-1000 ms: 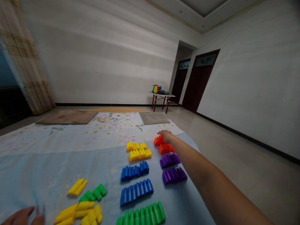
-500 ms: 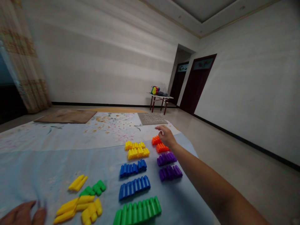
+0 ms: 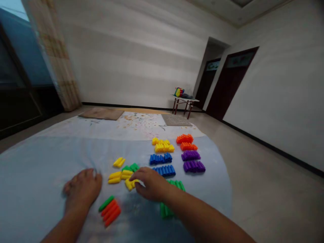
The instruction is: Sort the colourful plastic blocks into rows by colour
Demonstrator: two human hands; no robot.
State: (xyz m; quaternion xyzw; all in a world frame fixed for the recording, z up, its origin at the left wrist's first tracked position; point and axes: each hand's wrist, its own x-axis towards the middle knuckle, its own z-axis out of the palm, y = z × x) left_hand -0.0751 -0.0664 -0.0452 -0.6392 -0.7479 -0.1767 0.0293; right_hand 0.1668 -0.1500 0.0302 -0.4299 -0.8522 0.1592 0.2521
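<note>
My left hand [image 3: 84,187] lies on the blue cloth with its fingers apart and holds nothing. My right hand [image 3: 149,184] reaches across to the yellow pieces [image 3: 129,184], thumb and fingers around their right end. More yellow pieces [image 3: 115,177] and green pieces [image 3: 131,167] lie just beyond. One green and several orange sticks [image 3: 111,214] sit near the front, between my hands. Rows of yellow [image 3: 164,147], blue [image 3: 165,170], purple [image 3: 194,166] and orange pieces [image 3: 184,138] stand to the right. My right arm partly covers the green rows [image 3: 165,211].
The table is covered with a blue and flowered cloth [image 3: 50,148]. A brown board [image 3: 102,113] and a grey mat [image 3: 176,120] lie at its far edge. Beyond, a small table [image 3: 186,98] holds a colourful bag [image 3: 179,92].
My right hand has come back from the far orange row to the loose yellow pieces. The view has shifted left, so more of my left hand and the orange sticks now show.
</note>
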